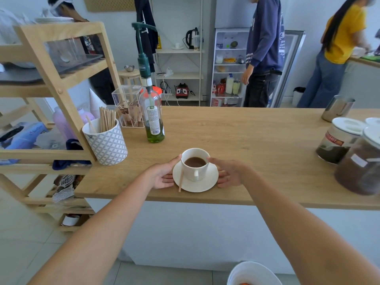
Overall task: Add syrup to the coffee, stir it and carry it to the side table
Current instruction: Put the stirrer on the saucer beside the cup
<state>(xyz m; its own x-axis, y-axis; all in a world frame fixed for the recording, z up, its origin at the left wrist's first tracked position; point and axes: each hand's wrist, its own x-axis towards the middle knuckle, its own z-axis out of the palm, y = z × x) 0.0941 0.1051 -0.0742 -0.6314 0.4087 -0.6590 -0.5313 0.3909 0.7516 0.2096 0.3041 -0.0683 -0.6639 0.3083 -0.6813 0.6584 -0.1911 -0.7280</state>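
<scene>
A white cup (195,170) of brown coffee (195,162) stands on a white saucer (210,182) near the front edge of the wooden counter (257,140). A wooden stir stick (181,181) lies across the saucer's left side. My left hand (162,175) and my right hand (232,173) flank the saucer, fingers at its rim and thumbs by the cup's lip. The saucer rests on the counter. A syrup bottle (153,118) with a green pump and a little green syrup stands behind and to the left.
A patterned cup of wooden stirrers (107,142) and a clear box (128,108) sit left of the bottle, beside a wooden shelf unit (57,58). Coffee jars (339,140) and a steel pitcher (337,108) crowd the right end. Three people stand beyond the counter. A white bowl (253,273) is below.
</scene>
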